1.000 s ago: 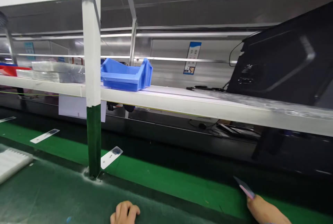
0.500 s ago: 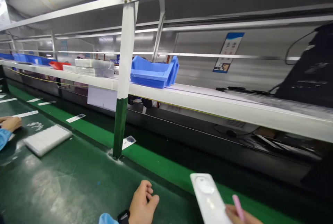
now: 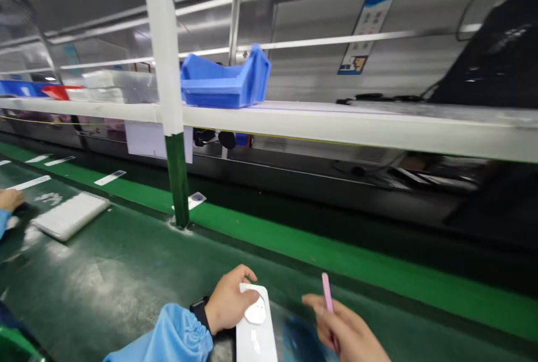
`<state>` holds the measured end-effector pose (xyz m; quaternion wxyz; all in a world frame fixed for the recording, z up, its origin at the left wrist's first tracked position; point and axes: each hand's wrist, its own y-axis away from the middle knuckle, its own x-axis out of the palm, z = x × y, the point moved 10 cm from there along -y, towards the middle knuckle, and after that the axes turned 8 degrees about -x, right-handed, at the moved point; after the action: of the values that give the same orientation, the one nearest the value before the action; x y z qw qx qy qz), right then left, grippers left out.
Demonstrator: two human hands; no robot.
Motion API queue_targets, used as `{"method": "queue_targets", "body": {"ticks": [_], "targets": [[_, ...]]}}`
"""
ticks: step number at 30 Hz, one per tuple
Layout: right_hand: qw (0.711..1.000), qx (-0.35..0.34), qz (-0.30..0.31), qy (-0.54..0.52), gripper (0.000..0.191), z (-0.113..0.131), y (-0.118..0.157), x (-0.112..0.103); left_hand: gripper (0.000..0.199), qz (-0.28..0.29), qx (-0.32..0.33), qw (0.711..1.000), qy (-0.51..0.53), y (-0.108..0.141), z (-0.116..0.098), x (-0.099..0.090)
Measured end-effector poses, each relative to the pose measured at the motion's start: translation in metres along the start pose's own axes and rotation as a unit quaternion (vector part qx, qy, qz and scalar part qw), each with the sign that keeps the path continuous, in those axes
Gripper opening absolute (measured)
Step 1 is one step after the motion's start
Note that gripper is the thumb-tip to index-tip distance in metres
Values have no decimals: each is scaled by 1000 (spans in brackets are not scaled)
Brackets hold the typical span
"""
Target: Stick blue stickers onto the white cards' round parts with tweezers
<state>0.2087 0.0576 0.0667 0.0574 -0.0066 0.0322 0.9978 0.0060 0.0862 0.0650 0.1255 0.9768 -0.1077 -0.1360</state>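
Observation:
A white rectangular plate [image 3: 256, 339] with a round raised part lies at the bottom centre of the head view. My left hand [image 3: 231, 300], in a blue sleeve with a black wrist strap, grips its upper left edge, the thumb on the round part. To the right, my right hand [image 3: 347, 328] holds a pink stick-like tool [image 3: 327, 293], which points up between the thumb and fingers. That hand is apart from the plate. A blurred dark blue patch [image 3: 300, 339] shows on the bench between the plate and my right hand.
Similar white plates [image 3: 110, 177] lie on the bright green strip [image 3: 260, 237] behind the bench. A metal post [image 3: 179, 182] rises left of centre. On the shelf sits a blue bin [image 3: 222, 84]. At far left, another person's hand [image 3: 10, 199] is near a white tray [image 3: 71, 215].
The white plate has moved left from my right hand to my left, which has closed on its edge. My right hand keeps the pink tool and has moved left. The view has shifted.

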Motion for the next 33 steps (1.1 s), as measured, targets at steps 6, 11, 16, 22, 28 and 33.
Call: {"method": "queue_targets", "body": {"ticks": [6,11,16,22,28,33], "targets": [[995,-10,-91,-46,51,4,-1,-31,12,54,64,984,-156,7,-11,32],[999,12,-49,16,61,-18,-3,-23,21,69,127,955,-260,9,-15,43],[998,16,3,66,49,-20,-2,-16,20,75,139,937,-311,14,-17,38],[995,16,36,96,35,-21,2,-2,41,126,77,915,-375,18,-2,41],[994,27,49,98,35,-26,7,13,42,131,77,912,-382,17,3,36],[993,35,29,105,34,-30,5,10,40,127,83,911,-383,18,1,32]]}}
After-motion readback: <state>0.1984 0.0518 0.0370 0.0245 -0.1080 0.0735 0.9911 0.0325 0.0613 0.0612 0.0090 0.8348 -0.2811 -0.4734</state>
